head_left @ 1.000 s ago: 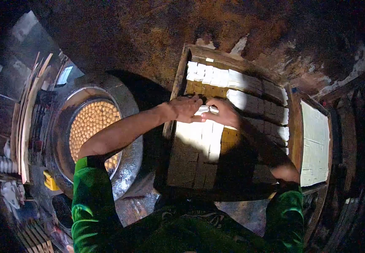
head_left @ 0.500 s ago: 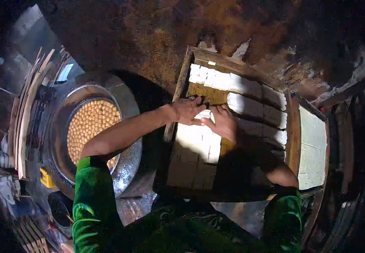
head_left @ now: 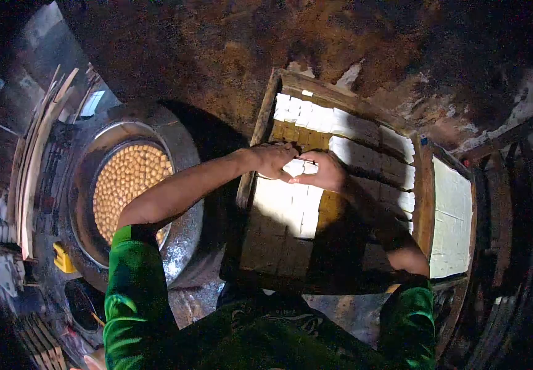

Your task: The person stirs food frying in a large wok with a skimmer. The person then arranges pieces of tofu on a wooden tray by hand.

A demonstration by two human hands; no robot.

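My left hand (head_left: 274,160) and my right hand (head_left: 325,172) meet over a wooden tray (head_left: 260,117), with small white blocks (head_left: 300,167) gripped between them. Below my hands in the tray lies a bright slab of white blocks (head_left: 288,206) scored by thin cut lines. Rows of similar white blocks (head_left: 371,154) stand to the right and at the far side, partly in shadow. Brown slatted or gridded tray bottom shows between the rows. The undersides of my fingers are hidden.
A large round pan (head_left: 183,246) holding many small golden pieces (head_left: 132,185) stands at the left. A second wooden frame (head_left: 473,216) with a pale slab (head_left: 451,216) is at the right. Long wooden strips (head_left: 35,166) and a yellow object (head_left: 64,258) are on the far left.
My right hand has opened from its flatter position and curled around the right side of the white blocks, which now show more between my hands. The whole view has shifted slightly.
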